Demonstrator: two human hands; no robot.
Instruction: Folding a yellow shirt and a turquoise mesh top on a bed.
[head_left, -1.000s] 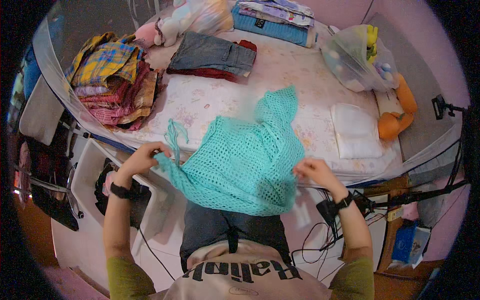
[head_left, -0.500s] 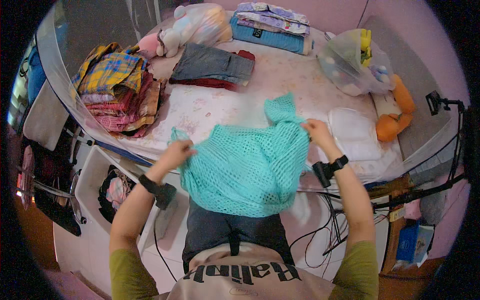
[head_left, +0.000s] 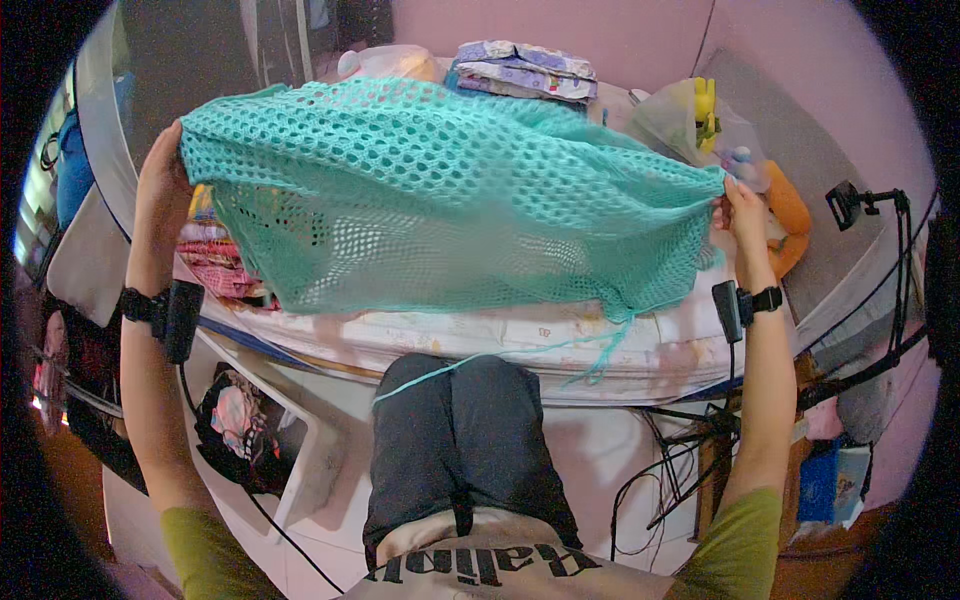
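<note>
My left hand [head_left: 163, 165] grips turquoise openwork knitwear [head_left: 450, 150] — right hand [head_left: 741, 208] pinches opposite end — fabric spread between both.

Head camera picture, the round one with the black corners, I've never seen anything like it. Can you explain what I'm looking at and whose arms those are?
There's no robot here. The arms belong to the person wearing the camera, a wide fisheye on the head looking down, which is why straight edges bend near the rim. Each wrist carries a black strap with a small boxy device.

The left hand and right hand hold a turquoise openwork cloth by its opposite ends, spread out over a bed. It hides much of what lies behind.

Around it on the bed you can see part of a clothes pile at left, folded purple-and-white fabric at the back, and a see-through bag at right.
</note>
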